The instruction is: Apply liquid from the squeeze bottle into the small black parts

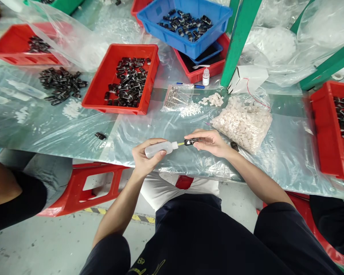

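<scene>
My left hand (pixel 145 157) is wrapped round a translucent squeeze bottle (pixel 159 149), which lies tilted with its thin yellow-green nozzle (pixel 181 144) pointing right. The nozzle tip meets, or nearly meets, a small glossy black part (pixel 189 141) with a pale spot on it. That black part is pinched between the fingers of my right hand (pixel 208 143). Both hands are just above the front edge of the plastic-covered table (pixel 126 141). Another black part (pixel 234 146) rests beside my right wrist.
Black parts fill a red bin (pixel 86 100) and a blue bin (pixel 186 49). A bag of pale pieces (pixel 243 122), a bag of metal pins (pixel 176 98) and a small bottle (pixel 206 77) lie beyond my hands. A green post (pixel 239 42) rises behind. A person's arm (pixel 2 179) is at left.
</scene>
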{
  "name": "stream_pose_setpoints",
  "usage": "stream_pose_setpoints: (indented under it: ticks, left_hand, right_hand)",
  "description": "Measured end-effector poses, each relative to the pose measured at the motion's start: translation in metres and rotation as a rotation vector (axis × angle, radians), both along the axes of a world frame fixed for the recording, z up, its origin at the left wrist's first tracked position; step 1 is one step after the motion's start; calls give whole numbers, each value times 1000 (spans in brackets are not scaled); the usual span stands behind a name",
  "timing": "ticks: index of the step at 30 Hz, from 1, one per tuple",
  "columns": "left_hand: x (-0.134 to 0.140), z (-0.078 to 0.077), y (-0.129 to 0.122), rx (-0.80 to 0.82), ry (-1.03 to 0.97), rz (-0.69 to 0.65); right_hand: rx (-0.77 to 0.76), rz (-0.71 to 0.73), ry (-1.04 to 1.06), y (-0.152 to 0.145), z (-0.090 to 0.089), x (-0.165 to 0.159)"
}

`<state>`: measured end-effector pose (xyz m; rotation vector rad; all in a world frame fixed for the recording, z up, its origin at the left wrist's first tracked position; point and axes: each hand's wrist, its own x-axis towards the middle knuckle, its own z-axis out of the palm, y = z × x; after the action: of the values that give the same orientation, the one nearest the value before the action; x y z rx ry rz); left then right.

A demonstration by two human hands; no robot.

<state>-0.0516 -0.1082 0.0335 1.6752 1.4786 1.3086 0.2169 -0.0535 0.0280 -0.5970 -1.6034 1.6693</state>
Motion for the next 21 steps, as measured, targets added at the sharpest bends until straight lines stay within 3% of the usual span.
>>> stream_pose_setpoints:
  ticks: [21]
  left_hand:
    - [-6, 4, 2, 1, 3, -79]
  right_hand:
    - [7, 16, 2, -1, -1, -1]
